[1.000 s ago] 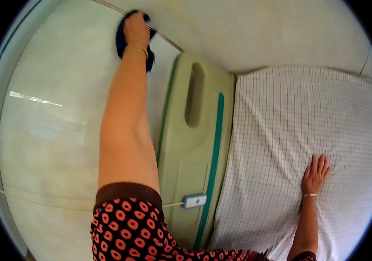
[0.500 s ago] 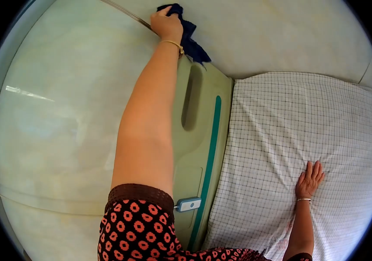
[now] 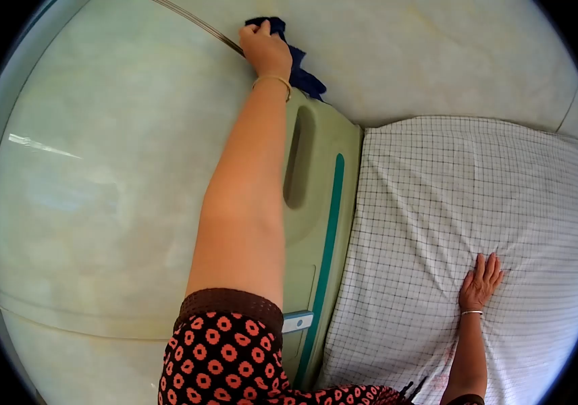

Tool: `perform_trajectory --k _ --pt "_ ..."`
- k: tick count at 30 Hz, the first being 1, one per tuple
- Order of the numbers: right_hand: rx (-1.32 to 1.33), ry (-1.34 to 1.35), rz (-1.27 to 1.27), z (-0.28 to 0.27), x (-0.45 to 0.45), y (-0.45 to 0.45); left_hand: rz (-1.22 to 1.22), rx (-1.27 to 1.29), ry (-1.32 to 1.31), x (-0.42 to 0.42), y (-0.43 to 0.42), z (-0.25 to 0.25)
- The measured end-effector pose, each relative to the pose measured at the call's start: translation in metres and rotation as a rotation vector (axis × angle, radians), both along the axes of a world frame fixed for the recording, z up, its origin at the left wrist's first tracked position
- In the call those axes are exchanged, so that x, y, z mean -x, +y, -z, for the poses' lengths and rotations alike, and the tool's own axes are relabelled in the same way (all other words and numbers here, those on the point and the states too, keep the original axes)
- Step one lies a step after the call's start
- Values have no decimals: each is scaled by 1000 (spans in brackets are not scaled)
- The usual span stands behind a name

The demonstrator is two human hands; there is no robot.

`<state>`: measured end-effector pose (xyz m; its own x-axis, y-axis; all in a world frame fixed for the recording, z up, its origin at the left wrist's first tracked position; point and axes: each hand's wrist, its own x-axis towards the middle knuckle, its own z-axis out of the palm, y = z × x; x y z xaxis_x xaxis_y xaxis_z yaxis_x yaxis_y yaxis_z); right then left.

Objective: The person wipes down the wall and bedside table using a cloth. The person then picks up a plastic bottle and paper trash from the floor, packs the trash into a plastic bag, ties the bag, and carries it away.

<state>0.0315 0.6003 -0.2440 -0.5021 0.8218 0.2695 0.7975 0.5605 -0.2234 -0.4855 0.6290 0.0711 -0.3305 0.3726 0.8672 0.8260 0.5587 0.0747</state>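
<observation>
1. One dark blue cloth point(image 3: 306, 75) is clamped in your left hand point(image 3: 267, 50), its upper part bunched by the fingers, seemingly against the wall point(image 3: 404, 61).
2. Your right hand point(image 3: 481, 289) lies palm down on the checked sheet point(image 3: 431, 202), fingers a little apart and gripping nothing; lean on it lightly for balance on such a long reach.
3. For what looks like wiping, spread the cloth flat beneath your fingers; a bunched grip would probably cover less wall.
4. Use even pressure along the thin strip point(image 3: 201, 25), and gather the loose tail, which could catch on the end board point(image 3: 329, 128).
5. Relative to your left hand, the cloth runs from under the fingertips down its right side, the tail beside the end board's far corner; you cannot tell whether they touch.
</observation>
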Motion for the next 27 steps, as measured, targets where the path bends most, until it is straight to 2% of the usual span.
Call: perform_trajectory --k 5,7,8,11,12,13,16,18,19,21,23,25,26,27 --pt "-4 -3 4 2 -1 1 57 40 3 7 -6 -13" --pt "24 -22 3 -2 0 1 23 -149 168 15 5 -20" --pt "24 -3 5 -3 0 0 57 -185 143 2 8 -26" --pt "-19 -2 5 -1 1 0 34 -160 96 -15 18 -15" --pt "-27 1 5 0 3 3 -47 -70 155 -13 21 2" --pt "-35 -3 4 2 2 3 74 -116 74 -13 24 18" --pt "-38 -3 -11 3 -1 1 104 -54 16 -15 17 43" --pt "-31 4 -2 2 0 0 226 -147 -594 -9 18 39" --pt "-33 15 -3 2 0 1 226 -148 -583 -7 19 35" --pt "-54 23 -11 4 -1 0 166 -618 -1109 -25 20 14" --pt "-25 10 0 0 -1 1 275 -874 -1309 -47 10 -26" --pt "0 2 6 -4 0 0 357 -974 -1076 -11 6 -55" --pt "-10 15 -1 -2 0 0 354 -1012 -1026 -51 -7 -91" --pt "-22 29 -6 0 -1 1 416 -1023 -954 -6 -20 -117"
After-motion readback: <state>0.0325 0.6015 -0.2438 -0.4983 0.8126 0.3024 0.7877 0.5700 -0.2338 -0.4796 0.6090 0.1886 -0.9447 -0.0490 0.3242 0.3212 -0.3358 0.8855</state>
